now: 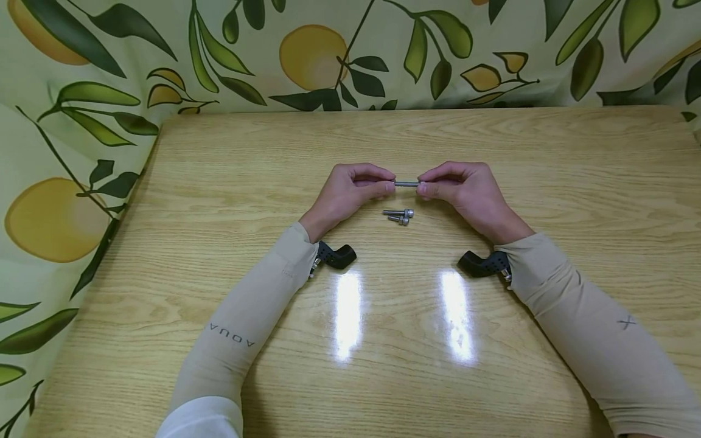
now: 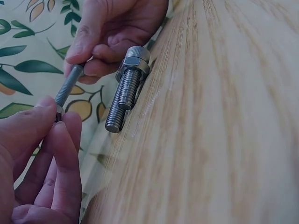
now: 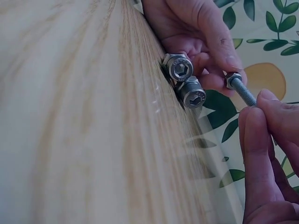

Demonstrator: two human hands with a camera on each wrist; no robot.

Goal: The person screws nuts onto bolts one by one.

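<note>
Plainly, over a wooden table (image 1: 402, 340), the left hand (image 1: 350, 190) and right hand (image 1: 468, 190) share one bolt (image 1: 406, 184).
Both pinch closely, thumb to fingertips, one at each end. Being metal, the bolt should handle light, stiff and tough, perhaps slippery where smooth; its ends look the best hold. Its long axis runs left to right between the hands; the head is hidden, probably in the right hand, so the tip would point left, where a nut (image 3: 232, 80) sits in the left hand's pinch.
</note>
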